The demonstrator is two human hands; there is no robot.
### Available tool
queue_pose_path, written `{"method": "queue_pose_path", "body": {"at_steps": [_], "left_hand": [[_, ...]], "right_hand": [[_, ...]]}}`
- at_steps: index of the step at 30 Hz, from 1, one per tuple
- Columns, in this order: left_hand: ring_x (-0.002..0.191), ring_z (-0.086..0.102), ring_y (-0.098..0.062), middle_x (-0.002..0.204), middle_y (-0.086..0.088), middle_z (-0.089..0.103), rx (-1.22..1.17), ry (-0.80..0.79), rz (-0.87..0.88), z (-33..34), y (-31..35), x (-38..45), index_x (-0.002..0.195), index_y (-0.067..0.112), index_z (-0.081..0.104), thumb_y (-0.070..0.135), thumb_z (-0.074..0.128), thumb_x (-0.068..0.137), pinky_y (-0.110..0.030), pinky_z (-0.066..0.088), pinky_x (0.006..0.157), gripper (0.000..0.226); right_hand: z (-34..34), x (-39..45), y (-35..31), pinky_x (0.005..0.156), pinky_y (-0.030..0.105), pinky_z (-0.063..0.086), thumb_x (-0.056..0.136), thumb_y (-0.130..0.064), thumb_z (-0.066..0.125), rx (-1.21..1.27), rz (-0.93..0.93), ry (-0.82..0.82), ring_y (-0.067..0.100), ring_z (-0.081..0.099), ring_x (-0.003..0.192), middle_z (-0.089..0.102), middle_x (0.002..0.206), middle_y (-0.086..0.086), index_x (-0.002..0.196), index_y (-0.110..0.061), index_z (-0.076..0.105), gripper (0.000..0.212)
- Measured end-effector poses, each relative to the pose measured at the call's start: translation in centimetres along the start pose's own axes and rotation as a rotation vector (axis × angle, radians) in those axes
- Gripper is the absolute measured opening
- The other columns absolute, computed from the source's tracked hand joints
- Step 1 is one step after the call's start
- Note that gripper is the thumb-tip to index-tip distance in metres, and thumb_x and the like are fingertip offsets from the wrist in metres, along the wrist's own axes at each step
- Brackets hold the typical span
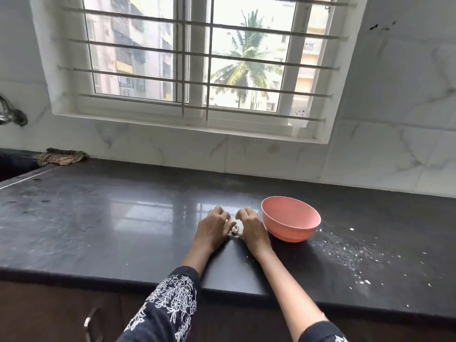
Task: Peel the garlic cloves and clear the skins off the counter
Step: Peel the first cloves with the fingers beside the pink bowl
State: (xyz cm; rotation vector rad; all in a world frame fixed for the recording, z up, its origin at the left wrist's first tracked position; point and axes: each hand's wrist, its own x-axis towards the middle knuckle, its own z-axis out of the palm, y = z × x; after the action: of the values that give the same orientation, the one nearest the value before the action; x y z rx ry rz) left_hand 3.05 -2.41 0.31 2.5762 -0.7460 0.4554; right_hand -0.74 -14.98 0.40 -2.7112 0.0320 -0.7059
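My left hand [214, 227] and my right hand [249, 227] lie close together on the black counter [123, 230], both with fingers curled inward. Between them sits a small pale heap of garlic and skins [234, 230], mostly hidden by the hands. Whether either hand pinches a piece of it I cannot tell for sure; the fingertips curl round the heap. A pink bowl [291, 218] stands just right of my right hand; its inside is hidden from this angle.
White skin flakes [345, 253] are scattered on the counter right of the bowl. A striped cloth [61, 156] lies at the back left beside a sink edge, with a tap [9, 112] above. A barred window fills the wall behind.
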Motion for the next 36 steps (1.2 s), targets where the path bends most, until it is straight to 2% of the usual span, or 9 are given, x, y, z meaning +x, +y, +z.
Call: {"method": "queue_pose_path", "body": {"at_steps": [5,8,12,19,21,25,28,33,36], "left_hand": [[0.123,0.042,-0.023,0.130,-0.003,0.050,-0.072,-0.065,0.128,0.5,-0.6,0.3,0.116,0.018,0.062,0.040,0.057,0.088,-0.032,0.034,0.100,0.037],[0.109,0.057,-0.028,0.119,-0.009,0.060,-0.221,-0.144,0.144,0.1,-0.6,0.2,0.109,0.014,0.067,0.025,0.053,0.092,-0.038,0.046,0.091,0.024],[0.103,0.059,-0.029,0.114,-0.009,0.062,-0.196,-0.068,0.085,0.2,-0.6,-0.2,0.104,0.014,0.069,0.020,0.049,0.094,-0.035,0.047,0.083,0.023],[0.104,0.057,-0.031,0.114,-0.011,0.060,-0.120,-0.008,-0.007,0.3,-0.6,0.0,0.103,0.007,0.065,0.014,0.049,0.092,-0.033,0.041,0.077,0.021],[0.109,0.054,-0.029,0.120,-0.009,0.058,-0.116,-0.005,-0.007,0.5,-0.5,-0.1,0.110,0.008,0.062,0.016,0.050,0.092,-0.033,0.040,0.080,0.023],[0.116,0.050,-0.026,0.127,-0.006,0.056,-0.122,0.016,0.050,0.3,-0.3,-0.2,0.119,0.012,0.058,0.016,0.053,0.091,-0.032,0.038,0.088,0.029],[0.111,0.052,-0.028,0.118,-0.008,0.062,-0.090,0.058,0.118,0.0,-0.2,-0.3,0.113,0.013,0.061,0.017,0.056,0.089,-0.030,0.034,0.090,0.025],[0.091,0.059,-0.034,0.091,-0.016,0.068,-0.091,0.117,0.165,-0.2,-0.7,-0.2,0.087,0.006,0.067,0.027,0.054,0.092,-0.037,0.038,0.086,0.025],[0.096,0.059,-0.029,0.092,-0.011,0.069,-0.014,0.102,0.183,0.1,-0.8,-0.2,0.090,0.012,0.067,0.022,0.053,0.090,-0.032,0.032,0.092,0.018]], "right_hand": [[-0.4,-0.3,-0.2,0.075,0.024,0.034,0.087,0.006,0.038,0.083,0.038,0.130,0.026,0.055,0.098,0.058,0.109,0.013,0.107,-0.004,0.055,0.029],[-0.6,-0.1,-0.3,0.081,0.030,0.040,0.086,0.009,0.034,0.117,0.052,0.118,0.026,0.056,0.100,0.058,0.111,0.014,0.117,-0.006,0.053,0.039],[-0.1,-0.4,0.0,0.077,0.033,0.043,0.070,0.022,0.036,0.087,0.002,0.074,0.026,0.058,0.094,0.058,0.107,0.011,0.110,-0.010,0.057,0.054],[0.0,-0.1,0.7,0.068,0.037,0.050,0.078,0.003,0.062,0.328,0.048,0.181,0.027,0.066,0.073,0.069,0.075,0.013,0.078,-0.002,0.062,0.005],[0.2,-0.3,0.8,0.066,0.042,0.051,0.078,-0.002,0.067,0.373,0.043,0.192,0.027,0.065,0.069,0.068,0.074,0.013,0.075,-0.002,0.062,0.006],[0.1,-0.3,0.7,0.066,0.025,0.043,0.078,-0.008,0.072,0.362,-0.040,0.182,0.020,0.058,0.066,0.066,0.075,0.010,0.078,-0.001,0.064,0.011],[0.2,0.0,1.0,0.060,0.008,0.039,0.078,-0.009,0.073,0.475,-0.010,0.143,-0.003,0.052,0.056,0.062,0.069,-0.001,0.079,-0.002,0.066,0.010],[0.2,0.4,0.9,0.055,0.011,0.044,0.078,-0.001,0.071,0.672,0.025,0.079,-0.004,0.056,0.051,0.061,0.063,0.000,0.080,0.002,0.065,0.007],[0.1,0.2,0.8,0.056,0.011,0.043,0.075,-0.004,0.075,0.652,0.009,0.079,-0.004,0.056,0.054,0.062,0.064,-0.003,0.078,-0.001,0.066,0.010]]}}
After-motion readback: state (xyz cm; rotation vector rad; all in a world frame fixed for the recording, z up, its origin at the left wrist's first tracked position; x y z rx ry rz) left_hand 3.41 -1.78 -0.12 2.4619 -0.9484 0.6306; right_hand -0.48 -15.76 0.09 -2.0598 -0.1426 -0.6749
